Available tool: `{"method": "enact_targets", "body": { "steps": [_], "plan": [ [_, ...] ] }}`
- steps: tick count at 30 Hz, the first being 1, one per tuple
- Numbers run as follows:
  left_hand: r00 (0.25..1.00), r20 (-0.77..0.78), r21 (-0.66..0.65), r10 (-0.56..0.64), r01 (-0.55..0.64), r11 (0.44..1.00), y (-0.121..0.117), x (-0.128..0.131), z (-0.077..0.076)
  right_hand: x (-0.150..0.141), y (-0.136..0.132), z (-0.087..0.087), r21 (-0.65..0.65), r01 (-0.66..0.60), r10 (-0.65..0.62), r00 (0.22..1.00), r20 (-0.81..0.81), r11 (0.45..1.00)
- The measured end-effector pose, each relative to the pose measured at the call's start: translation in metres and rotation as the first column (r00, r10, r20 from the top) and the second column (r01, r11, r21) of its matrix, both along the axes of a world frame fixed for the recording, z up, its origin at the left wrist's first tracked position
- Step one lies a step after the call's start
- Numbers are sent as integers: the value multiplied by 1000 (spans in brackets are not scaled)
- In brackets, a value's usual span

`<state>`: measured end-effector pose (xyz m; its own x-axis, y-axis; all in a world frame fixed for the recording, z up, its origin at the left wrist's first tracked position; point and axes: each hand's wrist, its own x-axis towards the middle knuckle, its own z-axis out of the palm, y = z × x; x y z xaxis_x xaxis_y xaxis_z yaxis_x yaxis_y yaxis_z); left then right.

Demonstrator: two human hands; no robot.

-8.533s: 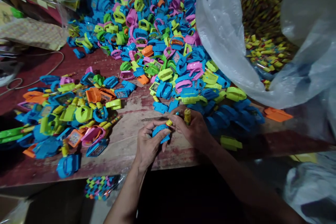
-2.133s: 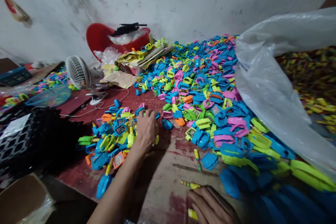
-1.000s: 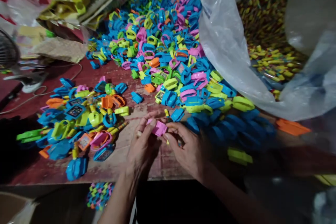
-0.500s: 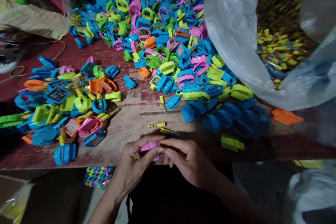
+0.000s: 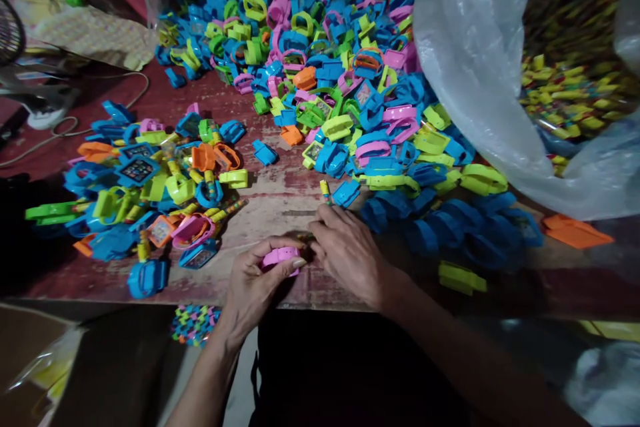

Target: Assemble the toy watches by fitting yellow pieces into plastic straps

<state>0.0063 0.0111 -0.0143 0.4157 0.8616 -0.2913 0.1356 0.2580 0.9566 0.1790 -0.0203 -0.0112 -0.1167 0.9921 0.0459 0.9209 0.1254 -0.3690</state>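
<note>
My left hand (image 5: 260, 280) is closed around a pink toy watch (image 5: 280, 256), thumb across its front, just above the table's near edge. My right hand (image 5: 353, 257) is down on the table just right of it, fingers curled and pressed together. At its fingertips a bit of a small yellow tube (image 5: 303, 237) shows, mostly covered; whether the fingers grip it is hidden. Beyond the right hand's knuckles stands another small yellow tube (image 5: 325, 191) with coloured beads, beside a blue toy watch (image 5: 347, 193).
A large heap of coloured toy watches (image 5: 300, 33) covers the back. At left lies a pile of watches, some with yellow tubes (image 5: 145, 180). An open plastic bag (image 5: 465, 60) with many yellow tubes stands at right. Blue watches (image 5: 460, 233) lie right of my hands.
My right hand has left the pink watch and moved forward over the small tubes on the table. The left hand keeps the watch. The view has shifted slightly left.
</note>
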Motion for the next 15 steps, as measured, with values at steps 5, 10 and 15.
{"method": "enact_targets", "body": {
  "steps": [5,10,15],
  "plan": [
    [995,9,-50,100,-100,994,-1,0,2,-2,16,-6,40,5,-3,999,-52,999],
    [987,127,-224,96,-66,972,-3,12,-2,11,-2,-6,100,269,-124,700,-704,958],
    [985,163,-277,53,-5,961,-7,25,-11,12,-17,1,-208,276,-262,173,-950,938]
  ]
}}
